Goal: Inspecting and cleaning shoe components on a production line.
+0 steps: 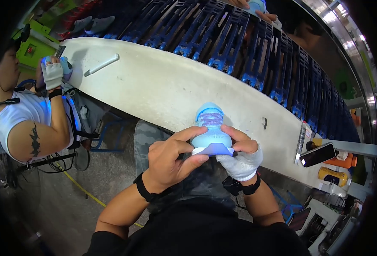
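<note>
Just above the person's lap, in front of the near edge of the pale workbench [154, 85], a light blue shoe [212, 130] sits heel toward the body and toe pointing at the bench, held off the surface between both hands. The left hand [171, 160], bare, wraps the shoe's left flank, thumb and fingers closed along the upper near the white sole edge. The right hand [239, 155], in a white fingerless glove, closes on the right side and heel, its bare fingers curled over the collar. To handle it well here, I judge the grip should stay low on the sole rim so the laced top remains in sight, and the pressure light so the soft upper does not crease. On the bench lie a white bar-shaped tool [102, 65] and a small metal clip [265, 123]; a dark phone [317, 154] rests at the right end. Beyond runs a blue slatted conveyor [256, 51]. To the left, a co-worker's gloved hand [52, 74] holds another shoe.
</note>
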{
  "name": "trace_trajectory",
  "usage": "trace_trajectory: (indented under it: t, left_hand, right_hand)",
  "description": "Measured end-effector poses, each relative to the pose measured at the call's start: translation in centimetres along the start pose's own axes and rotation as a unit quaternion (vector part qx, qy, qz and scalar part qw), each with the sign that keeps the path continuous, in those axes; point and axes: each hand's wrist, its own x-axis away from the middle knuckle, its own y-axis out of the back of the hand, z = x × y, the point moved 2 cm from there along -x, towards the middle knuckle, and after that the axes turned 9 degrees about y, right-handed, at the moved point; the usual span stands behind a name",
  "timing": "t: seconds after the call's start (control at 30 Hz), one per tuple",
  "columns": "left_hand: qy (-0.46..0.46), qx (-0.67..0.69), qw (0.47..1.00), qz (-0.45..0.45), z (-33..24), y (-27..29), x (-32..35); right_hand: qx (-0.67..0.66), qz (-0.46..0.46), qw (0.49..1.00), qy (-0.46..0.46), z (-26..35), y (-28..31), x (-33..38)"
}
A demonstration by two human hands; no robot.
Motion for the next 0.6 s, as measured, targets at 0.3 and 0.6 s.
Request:
trace_trajectory:
  t: [0.3,0.6]
  left_hand:
    - [0.052,-0.088,0.989,0.106,-1.8,5.3,-2.2]
    - [0.094,-0.226,0.947,0.207,-0.9,6.9,-4.3]
  right_hand:
    - [0.014,-0.001,0.999,0.036,-1.2,-3.1,-1.1]
    - [0.278,0.151,0.936,-0.157,1.1,-2.9,-1.1]
